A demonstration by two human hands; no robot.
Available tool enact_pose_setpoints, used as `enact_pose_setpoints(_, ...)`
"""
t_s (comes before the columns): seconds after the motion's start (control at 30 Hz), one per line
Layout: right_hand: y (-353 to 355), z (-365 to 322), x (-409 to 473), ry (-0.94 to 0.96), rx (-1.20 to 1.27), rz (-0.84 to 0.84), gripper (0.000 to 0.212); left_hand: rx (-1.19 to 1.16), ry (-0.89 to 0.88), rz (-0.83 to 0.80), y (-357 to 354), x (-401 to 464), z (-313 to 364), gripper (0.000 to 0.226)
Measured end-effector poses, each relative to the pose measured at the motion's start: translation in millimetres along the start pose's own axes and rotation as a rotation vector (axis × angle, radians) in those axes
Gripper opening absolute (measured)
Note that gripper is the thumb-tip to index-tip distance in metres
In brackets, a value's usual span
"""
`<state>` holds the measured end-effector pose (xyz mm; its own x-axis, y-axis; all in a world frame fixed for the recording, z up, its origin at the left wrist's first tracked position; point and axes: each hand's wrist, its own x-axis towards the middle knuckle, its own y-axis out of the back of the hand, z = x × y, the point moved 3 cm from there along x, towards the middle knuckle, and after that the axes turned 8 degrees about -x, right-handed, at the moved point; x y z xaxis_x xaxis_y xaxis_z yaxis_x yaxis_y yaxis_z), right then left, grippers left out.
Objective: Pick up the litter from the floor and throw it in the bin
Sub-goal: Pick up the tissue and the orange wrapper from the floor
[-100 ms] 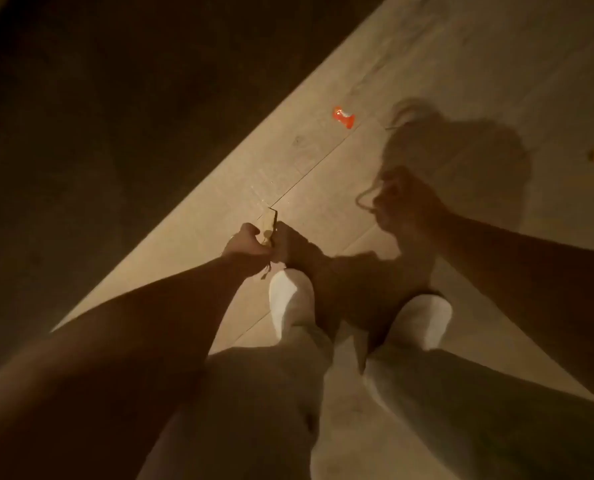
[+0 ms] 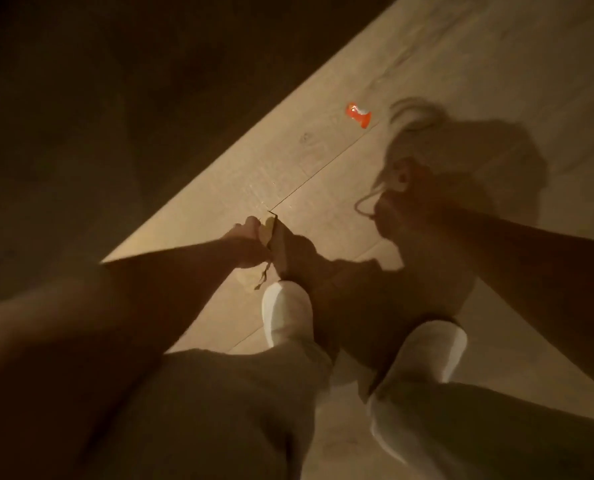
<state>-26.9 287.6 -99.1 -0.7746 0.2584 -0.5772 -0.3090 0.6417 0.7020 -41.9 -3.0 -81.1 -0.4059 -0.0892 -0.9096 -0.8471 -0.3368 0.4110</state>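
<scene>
The light is dim over a pale wooden floor point(image 2: 323, 161). My left hand point(image 2: 248, 245) is down near the floor, pinched shut on a small tan scrap of litter point(image 2: 267, 232) whose thin tail hangs below the fingers. My right hand point(image 2: 404, 209) hovers in shadow to the right with its fingers curled shut, and a pale curled scrap point(image 2: 364, 202) sticks out of it. An orange wrapper point(image 2: 357, 114) lies on the floor beyond both hands. No bin is in view.
My two feet in white socks point(image 2: 285, 313) point(image 2: 430, 351) stand just behind the hands. A dark unlit area point(image 2: 98, 116) fills the left half beyond the floor's diagonal lit edge. My own shadow covers the floor at the right.
Almost nothing has moved: both hands keep their grip. The view has shifted slightly, and a yellow scrap at the right edge has slipped out of frame.
</scene>
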Motion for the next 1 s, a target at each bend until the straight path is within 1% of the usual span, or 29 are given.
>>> enact_pose_setpoints(0.03, -3, -1, 15, 0.035, -0.04, 0.032, 0.053, 0.068, -0.004, -0.01, 6, 16, 3, 0.071)
enact_pose_setpoints(0.1, -11, 3, 43, 0.119, -0.094, 0.036, 0.048, 0.203, -0.053, 0.039, 14, 51, 7, 0.067)
enact_pose_setpoints(0.13, -16, 7, 58, 0.182, -0.102, 0.063, 0.052, 0.257, -0.057, 0.068, 15, 66, 6, 0.068)
enact_pose_setpoints(0.2, -21, 5, 79, 0.247, -0.21, 0.118, 0.071, 0.314, -0.039, 0.109, 9, 84, 5, 0.069)
enact_pose_setpoints(0.27, -29, 4, 92, 0.263, -0.322, 0.128, 0.084, 0.356, -0.049, 0.164, -2, 96, 5, 0.065)
enact_pose_setpoints(0.4, -34, -7, 120, 0.313, -0.452, 0.109, 0.094, 0.478, -0.113, 0.2, -8, 105, 5, 0.06)
enact_pose_setpoints(0.47, -36, -17, 130, 0.372, -0.466, 0.098, 0.094, 0.487, -0.134, 0.218, -6, 107, 5, 0.05)
enact_pose_setpoints(0.57, -40, -29, 144, 0.428, -0.464, 0.09, 0.081, 0.419, -0.146, 0.235, -5, 112, 5, 0.039)
enact_pose_setpoints(0.73, -38, -43, 157, 0.457, -0.405, 0.237, 0.03, 0.328, -0.148, 0.255, -4, 117, 0, 0.026)
enact_pose_setpoints(0.8, -40, -46, 159, 0.489, -0.417, 0.261, 0.014, 0.285, -0.14, 0.244, -4, 116, 1, 0.022)
enact_pose_setpoints(0.9, -43, -43, 162, 0.457, -0.42, 0.25, 0.009, 0.088, -0.109, 0.237, -2, 114, 6, 0.023)
enact_pose_setpoints(1.0, -42, -36, 156, 0.416, -0.332, 0.202, 0.02, -0.089, -0.059, 0.292, 8, 108, 24, 0.024)
